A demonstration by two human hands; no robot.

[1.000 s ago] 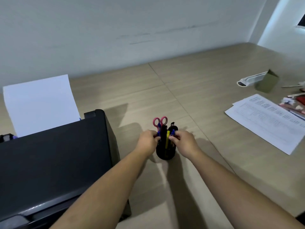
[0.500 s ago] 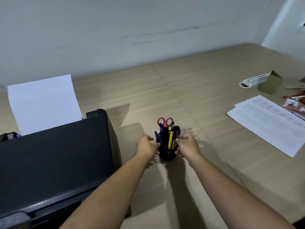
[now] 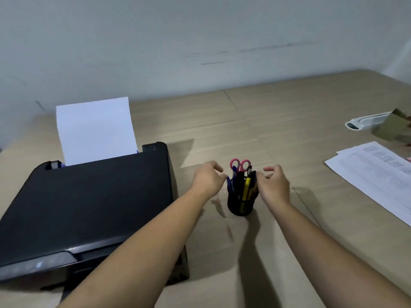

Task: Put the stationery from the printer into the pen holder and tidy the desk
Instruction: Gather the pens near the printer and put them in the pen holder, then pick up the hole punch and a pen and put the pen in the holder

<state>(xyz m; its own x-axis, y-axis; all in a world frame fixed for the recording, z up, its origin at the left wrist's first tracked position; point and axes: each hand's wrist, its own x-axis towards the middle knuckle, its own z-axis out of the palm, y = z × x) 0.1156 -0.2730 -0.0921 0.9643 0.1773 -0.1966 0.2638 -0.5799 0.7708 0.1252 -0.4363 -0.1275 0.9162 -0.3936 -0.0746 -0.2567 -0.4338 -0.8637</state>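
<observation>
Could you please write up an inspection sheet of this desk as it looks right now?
Surface: wooden desk, bare in the middle, a seam running across it.
Job's things: black mesh pen holder upright right of the printer, holding pink-handled scissors, pens and a yellow item; nothing seen lying on the printer's lid; white paper stands in its rear feed.
Clutter: printed sheets at the right edge; a white object and a folded brown card beyond them.
Grippers: left hand and right hand open on either side of the holder, holding nothing.
Cables: nothing seen.
Surroundings: plain pale wall with faint scuffs.
</observation>
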